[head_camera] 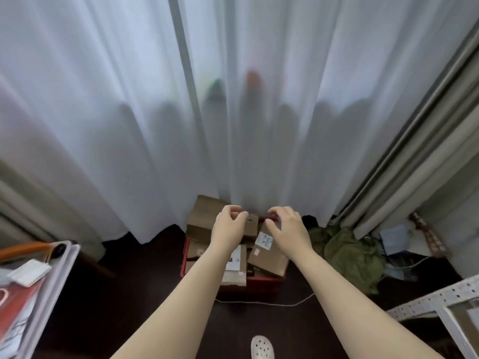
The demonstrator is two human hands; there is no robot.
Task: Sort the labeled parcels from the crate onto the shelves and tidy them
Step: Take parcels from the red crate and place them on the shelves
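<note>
Dark floor (142, 281) underfoot, with a white shoe (262, 347) at the near edge and a cord (259, 303) lying just this side of a red crate (261, 282). Piled in the crate, cardboard parcels (267, 260) with white labels; over the far ones, left hand (228, 225) and right hand (288, 226) side by side, fingers loosely curled, gripping nothing. Beyond, green cloth (350, 255) to the right and sheer curtains (129, 125) hanging to the floor.

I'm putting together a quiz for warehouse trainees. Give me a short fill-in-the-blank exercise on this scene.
1. The cardboard parcels sit in a ___ crate.
2. The green cloth bundle lies on the floor to the crate's ___.
3. The sheer curtain behind the crate is ___.
Missing words: red; right; white.
</note>
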